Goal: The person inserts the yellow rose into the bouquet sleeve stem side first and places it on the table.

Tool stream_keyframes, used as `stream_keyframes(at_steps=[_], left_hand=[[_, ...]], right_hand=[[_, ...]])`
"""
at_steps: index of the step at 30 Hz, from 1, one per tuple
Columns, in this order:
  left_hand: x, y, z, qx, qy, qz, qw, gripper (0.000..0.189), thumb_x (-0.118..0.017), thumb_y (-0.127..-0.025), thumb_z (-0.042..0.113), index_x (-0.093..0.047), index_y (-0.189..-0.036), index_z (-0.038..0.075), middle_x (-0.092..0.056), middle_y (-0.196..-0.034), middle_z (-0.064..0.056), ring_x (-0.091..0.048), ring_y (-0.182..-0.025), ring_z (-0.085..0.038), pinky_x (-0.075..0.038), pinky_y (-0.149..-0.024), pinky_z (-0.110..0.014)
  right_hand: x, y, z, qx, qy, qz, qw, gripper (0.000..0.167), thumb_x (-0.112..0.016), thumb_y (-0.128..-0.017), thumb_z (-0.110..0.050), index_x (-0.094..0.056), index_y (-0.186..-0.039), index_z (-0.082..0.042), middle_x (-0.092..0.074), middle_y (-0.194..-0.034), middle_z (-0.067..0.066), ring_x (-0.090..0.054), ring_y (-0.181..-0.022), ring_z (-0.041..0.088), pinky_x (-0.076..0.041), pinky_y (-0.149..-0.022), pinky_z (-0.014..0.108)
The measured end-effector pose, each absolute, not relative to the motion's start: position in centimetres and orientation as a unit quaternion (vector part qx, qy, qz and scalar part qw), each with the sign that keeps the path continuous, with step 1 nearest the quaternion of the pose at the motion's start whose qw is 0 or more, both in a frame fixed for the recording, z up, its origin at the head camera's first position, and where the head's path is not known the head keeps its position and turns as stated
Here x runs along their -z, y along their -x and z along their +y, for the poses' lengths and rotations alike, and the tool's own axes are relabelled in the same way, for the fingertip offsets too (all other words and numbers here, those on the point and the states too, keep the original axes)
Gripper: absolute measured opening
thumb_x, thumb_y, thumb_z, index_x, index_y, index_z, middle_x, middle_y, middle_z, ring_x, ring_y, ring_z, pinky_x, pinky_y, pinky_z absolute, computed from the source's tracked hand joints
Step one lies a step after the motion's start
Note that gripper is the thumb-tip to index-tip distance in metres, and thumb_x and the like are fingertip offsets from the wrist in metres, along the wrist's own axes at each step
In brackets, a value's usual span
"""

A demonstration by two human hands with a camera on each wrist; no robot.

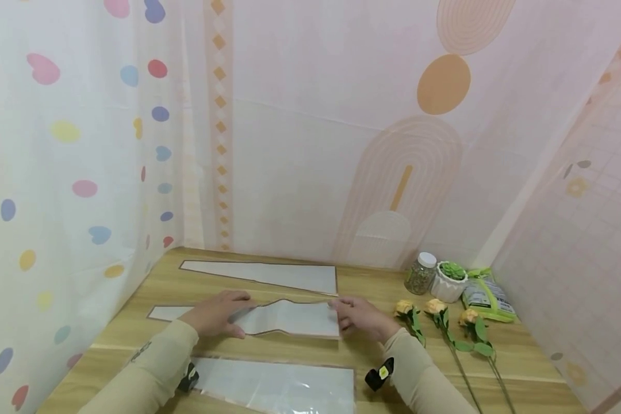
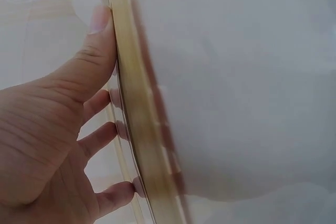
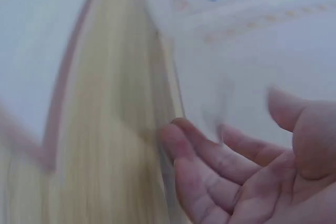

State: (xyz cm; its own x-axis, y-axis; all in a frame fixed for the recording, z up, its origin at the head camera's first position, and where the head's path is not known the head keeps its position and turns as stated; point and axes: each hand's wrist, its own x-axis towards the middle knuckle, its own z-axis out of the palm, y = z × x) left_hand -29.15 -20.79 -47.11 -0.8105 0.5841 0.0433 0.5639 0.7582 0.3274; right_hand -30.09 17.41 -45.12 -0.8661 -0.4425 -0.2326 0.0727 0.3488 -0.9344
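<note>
A long tapered white sheet (image 1: 302, 319) with a thin brown edge lies between both hands and bows upward near its middle. My left hand (image 1: 214, 313) spans its width, fingers along the far edge and thumb (image 2: 100, 40) along the near one. The narrow tip pokes out left of that hand. At the wide right end, my right hand (image 1: 364, 319) holds the sheet by the far corner and end edge. Seen from the right wrist, this hand (image 3: 252, 177) has curled fingers beside the sheet's edge, the thumb set apart from them.
A similar tapered sheet (image 1: 290, 276) lies behind; another, glossy and film-covered (image 1: 279, 379), lies in front. To the right are several yellow roses (image 1: 436, 307), a white-lidded jar (image 1: 420, 276), a potted succulent (image 1: 449, 284) and a green-edged packet (image 1: 489, 296). Patterned curtains (image 1: 300, 144) hang behind the wooden table (image 1: 375, 282).
</note>
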Motion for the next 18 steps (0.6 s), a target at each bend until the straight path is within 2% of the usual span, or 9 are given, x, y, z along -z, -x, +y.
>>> stream_keyframes(at_steps=[2,5,9,13,15,18], left_hand=[[47.1,29.1,-20.8,-0.166,-0.305,0.937,0.034,0.076,-0.077,-0.082,0.049,-0.055,-0.145,0.01,-0.046,-0.15,-0.02,-0.04,-0.137,-0.046,-0.035,-0.107,-0.064],[47.2,29.1,-20.8,-0.168,-0.301,0.938,0.038,0.076,-0.076,-0.083,0.049,-0.055,-0.145,0.011,-0.046,-0.15,-0.019,-0.04,-0.138,-0.046,-0.036,-0.107,-0.064],[47.1,29.1,-20.7,-0.169,-0.298,0.939,0.04,0.075,-0.076,-0.083,0.048,-0.055,-0.145,0.011,-0.046,-0.15,-0.019,-0.039,-0.138,-0.047,-0.036,-0.106,-0.065],[47.2,29.2,-20.7,-0.167,-0.292,0.941,0.042,0.075,-0.077,-0.083,0.049,-0.056,-0.145,0.013,-0.046,-0.151,-0.017,-0.039,-0.139,-0.046,-0.037,-0.105,-0.065],[47.2,29.3,-20.8,-0.165,-0.292,0.941,0.042,0.076,-0.077,-0.083,0.049,-0.055,-0.145,0.013,-0.046,-0.151,-0.017,-0.04,-0.139,-0.046,-0.038,-0.104,-0.065],[47.1,29.2,-20.8,-0.163,-0.292,0.942,0.045,0.075,-0.077,-0.083,0.049,-0.055,-0.146,0.013,-0.045,-0.151,-0.017,-0.039,-0.139,-0.046,-0.038,-0.103,-0.066]], right_hand=[[45.2,30.2,17.3,0.568,0.105,0.785,0.224,0.044,-0.054,-0.106,-0.027,-0.055,-0.14,0.001,-0.051,-0.089,0.001,-0.052,-0.078,0.013,-0.05,-0.07,0.029],[45.4,30.3,17.1,0.576,0.108,0.786,0.197,0.038,-0.06,-0.102,-0.01,-0.057,-0.138,0.001,-0.052,-0.09,0.0,-0.052,-0.079,0.012,-0.049,-0.069,0.027],[45.9,30.4,16.8,0.609,0.123,0.766,0.163,0.053,-0.06,-0.095,0.008,-0.046,-0.146,0.001,-0.052,-0.081,-0.001,-0.048,-0.071,0.011,-0.042,-0.064,0.024],[46.0,30.4,16.3,0.641,0.119,0.748,0.123,0.069,-0.061,-0.095,0.007,-0.026,-0.154,-0.001,-0.059,-0.078,-0.001,-0.052,-0.071,0.01,-0.044,-0.066,0.025],[46.0,30.3,16.0,0.65,0.109,0.745,0.106,0.066,-0.062,-0.096,0.005,-0.023,-0.149,-0.001,-0.06,-0.077,-0.001,-0.054,-0.07,0.01,-0.046,-0.068,0.026],[46.0,30.0,15.6,0.654,0.104,0.745,0.08,0.052,-0.062,-0.096,0.005,-0.028,-0.135,0.0,-0.058,-0.076,0.0,-0.055,-0.071,0.01,-0.047,-0.069,0.026]])
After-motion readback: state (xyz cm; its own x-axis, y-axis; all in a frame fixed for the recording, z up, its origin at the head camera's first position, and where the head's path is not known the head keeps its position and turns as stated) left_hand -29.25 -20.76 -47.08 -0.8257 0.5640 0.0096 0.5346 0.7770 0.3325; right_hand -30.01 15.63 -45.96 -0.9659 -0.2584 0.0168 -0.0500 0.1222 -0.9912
